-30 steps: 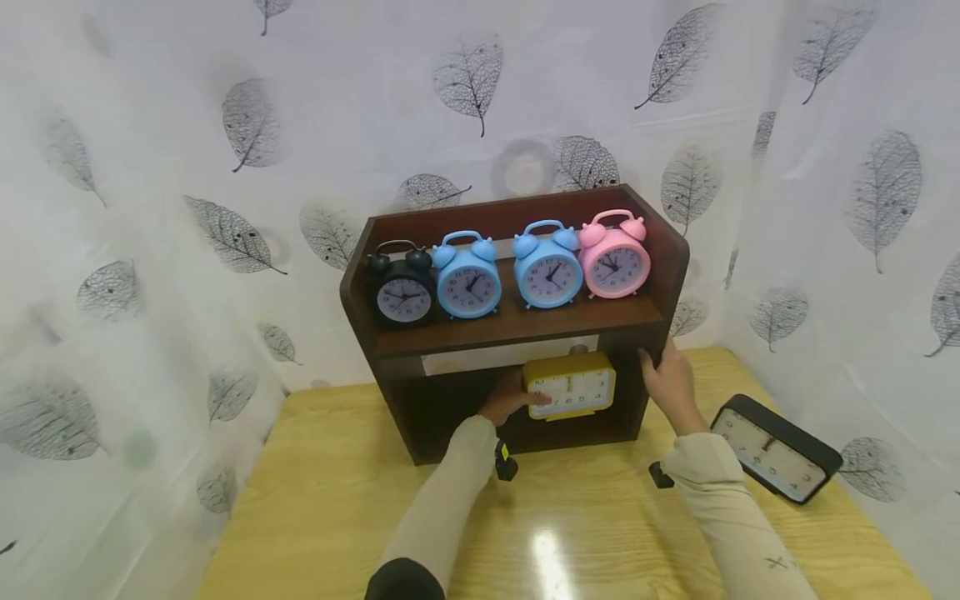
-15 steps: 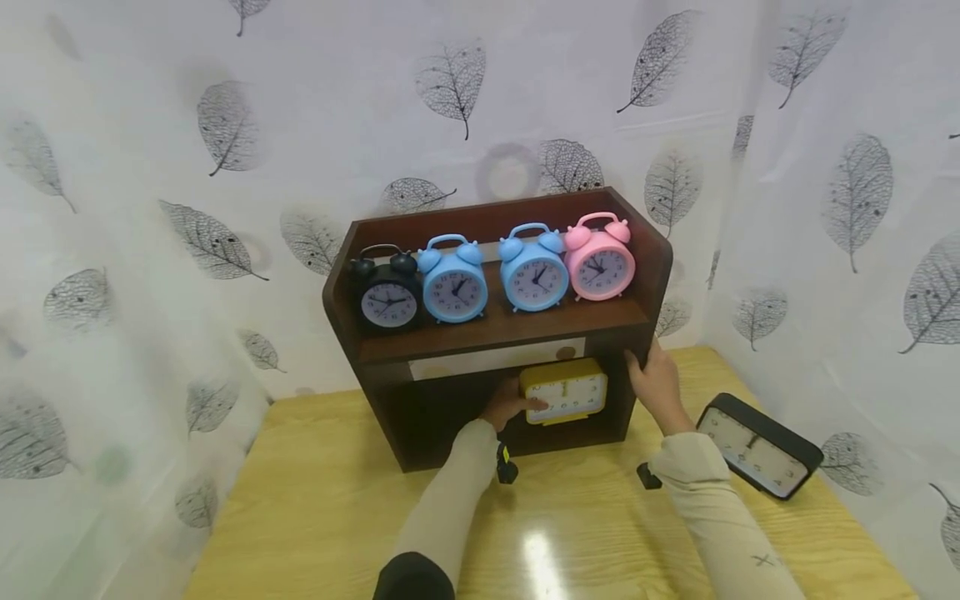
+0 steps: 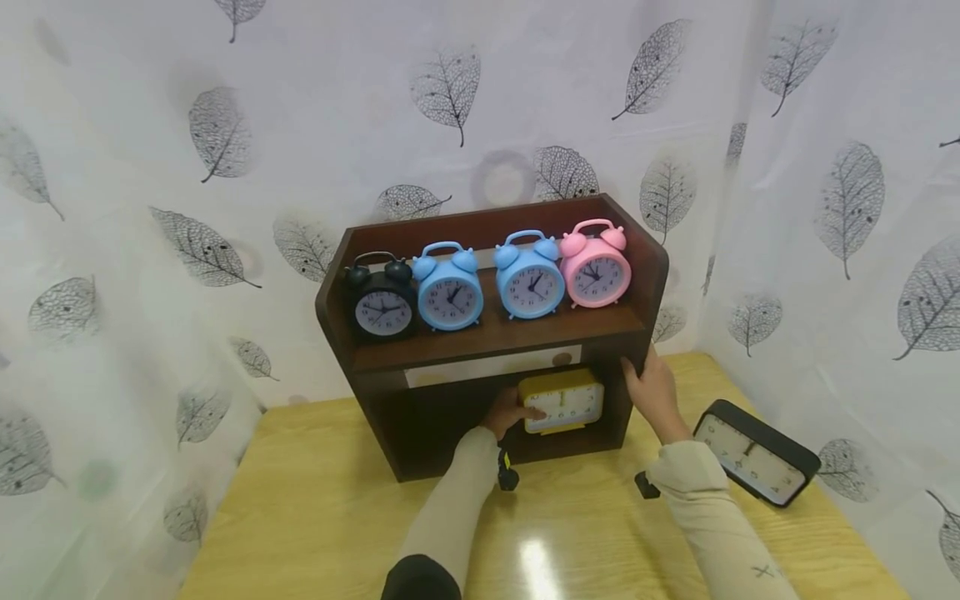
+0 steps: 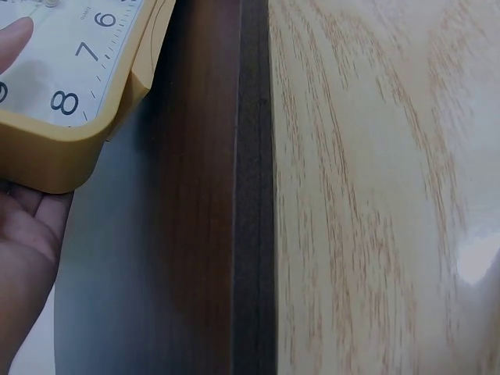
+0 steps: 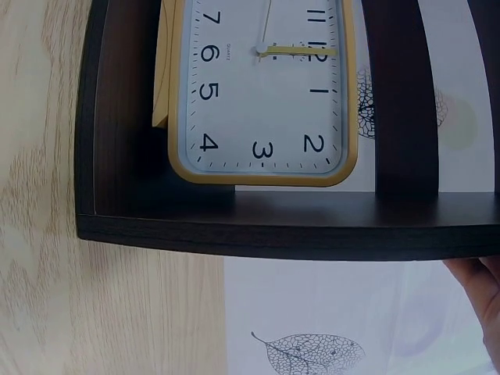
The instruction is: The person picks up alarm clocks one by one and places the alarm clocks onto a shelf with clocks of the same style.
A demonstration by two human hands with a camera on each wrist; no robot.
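Observation:
A yellow rectangular desk clock (image 3: 564,405) stands in the lower compartment of a dark brown two-tier shelf (image 3: 495,335), towards its right end. My left hand (image 3: 504,412) grips the clock's left end, its thumb over the white face and its fingers at the side and back. In the right wrist view, a small gap separates the clock (image 5: 262,117) from the shelf's side panel (image 5: 273,238). My right hand (image 3: 654,392) holds that right side panel from outside, the thumb at its front edge; the other fingers are mostly hidden behind it.
On the upper tier stand a black twin-bell alarm clock (image 3: 382,304), two blue ones (image 3: 450,292) and a pink one (image 3: 596,267). A black rectangular clock (image 3: 757,454) leans back on the wooden table (image 3: 330,517), right of the shelf. A leaf-print curtain (image 3: 337,100) hangs behind.
The yellow clock has slid slightly right within the lower compartment, with my left hand still on it. My right hand stays on the side panel. The head view has shifted a little.

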